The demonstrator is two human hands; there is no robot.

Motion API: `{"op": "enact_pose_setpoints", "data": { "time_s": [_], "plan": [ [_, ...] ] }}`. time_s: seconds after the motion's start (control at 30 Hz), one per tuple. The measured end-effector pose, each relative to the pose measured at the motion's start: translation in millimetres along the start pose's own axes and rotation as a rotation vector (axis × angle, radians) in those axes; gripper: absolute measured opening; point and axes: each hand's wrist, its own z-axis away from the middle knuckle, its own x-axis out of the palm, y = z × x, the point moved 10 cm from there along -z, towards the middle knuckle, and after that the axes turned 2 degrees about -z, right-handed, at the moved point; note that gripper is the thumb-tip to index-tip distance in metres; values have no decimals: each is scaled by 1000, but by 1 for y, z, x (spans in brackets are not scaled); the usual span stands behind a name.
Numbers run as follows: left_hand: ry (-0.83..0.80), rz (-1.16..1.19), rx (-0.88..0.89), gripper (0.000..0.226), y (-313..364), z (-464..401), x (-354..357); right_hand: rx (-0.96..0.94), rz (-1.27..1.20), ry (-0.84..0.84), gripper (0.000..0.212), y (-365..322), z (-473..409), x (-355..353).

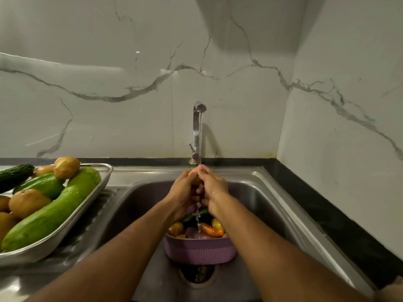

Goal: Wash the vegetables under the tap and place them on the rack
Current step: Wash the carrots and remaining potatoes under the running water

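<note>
Under the running tap [198, 131], the left hand [182, 192] and the right hand [212, 188] meet over the sink [257, 192], fingers of both curled round one yellow potato [194, 178] held between them, with water streaming off below. Directly beneath the hands sits a purple basket [199, 250] holding a carrot [212, 230], small potatoes and a dark green vegetable. Well to the left of the left hand, a steel tray [87, 205] carries a long green gourd [54, 212], more potatoes and a cucumber [15, 175].
</note>
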Motion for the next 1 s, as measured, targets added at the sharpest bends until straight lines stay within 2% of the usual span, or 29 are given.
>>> {"op": "enact_pose_setpoints", "data": {
  "time_s": [0.1, 0.17, 0.3, 0.4, 0.6, 0.77, 1.0],
  "plan": [
    [63, -28, 3, 37, 5, 0, 3, -4, 19, 26, 10, -7, 4, -1],
    [67, -53, 2, 33, 4, -7, 5, -6, 35, 26, 13, -14, 5, -6],
    [114, -17, 0, 42, 3, -14, 1, 2, 4, 2, 16, -13, 5, -8],
    [139, -18, -9, 32, 1, -13, 1, -20, 46, 1, 11, -14, 8, -10],
    [306, -71, 12, 49, 1, -19, -30, -107, 189, -96, 26, -16, 16, 2],
    [133, -48, 32, 40, 3, -16, -9, -91, 105, 11, 21, -16, 11, -7],
    [-12, 61, -10, 29, 4, -12, -5, -45, 74, -12, 12, -15, 7, -9]
  ]
}}
